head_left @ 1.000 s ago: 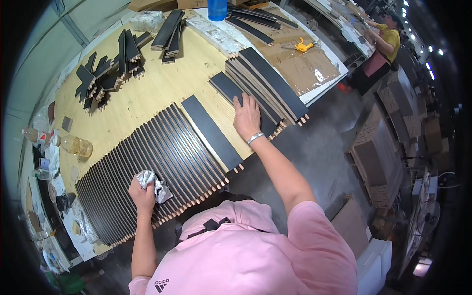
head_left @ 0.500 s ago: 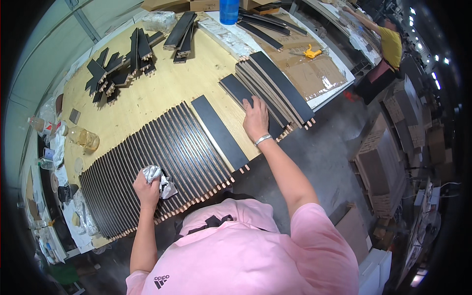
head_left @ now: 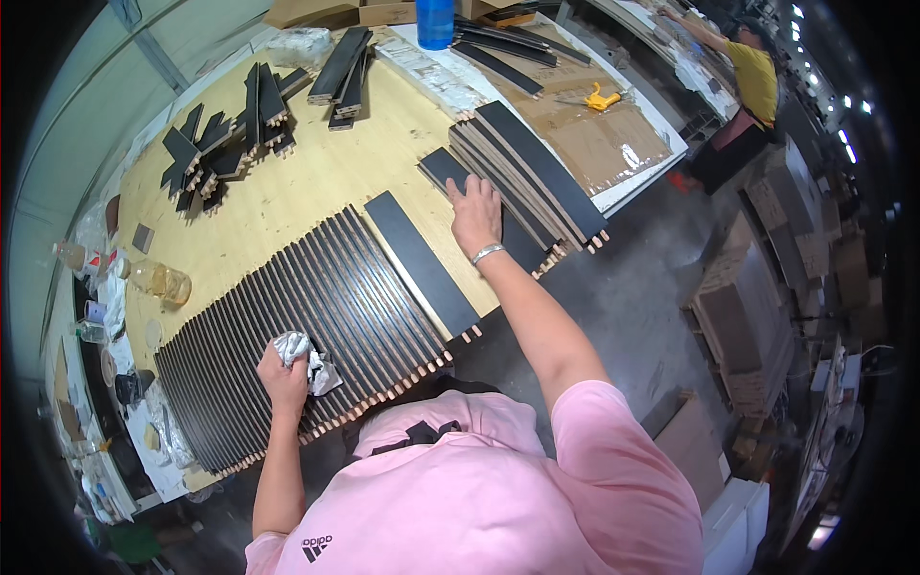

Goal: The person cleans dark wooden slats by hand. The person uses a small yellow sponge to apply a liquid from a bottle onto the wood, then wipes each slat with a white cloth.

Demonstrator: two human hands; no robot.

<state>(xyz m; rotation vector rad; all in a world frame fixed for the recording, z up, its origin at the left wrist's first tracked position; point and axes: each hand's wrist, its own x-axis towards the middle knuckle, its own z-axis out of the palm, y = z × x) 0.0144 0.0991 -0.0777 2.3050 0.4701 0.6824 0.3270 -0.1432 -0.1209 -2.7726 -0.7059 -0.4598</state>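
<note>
My left hand (head_left: 282, 379) is closed around a crumpled white-grey rag (head_left: 294, 350), resting on a long row of dark slats (head_left: 316, 297) set side by side with light wooden dowel ends. My right hand (head_left: 476, 218), a silver bracelet at its wrist, lies over a flat black slat (head_left: 443, 169), fingers stretched across its face. Beside that slat on the right leans a stack of similar slats (head_left: 513, 172). Between the row and my right hand, a single black slat (head_left: 422, 264) lies flat, its dowels toward me.
Loose dark slats (head_left: 216, 153) are heaped at the far left of the wooden table (head_left: 335, 172). A yellow-handled tool (head_left: 602, 97) lies on cardboard (head_left: 613, 144), with a blue container (head_left: 434, 24) behind. Bottles (head_left: 161, 282) stand at the left edge. Another person (head_left: 752, 77) works at far right.
My right hand has slid a little left over the black slat. My left hand keeps the rag at nearly the same spot on the row. The whole view has shifted slightly.
</note>
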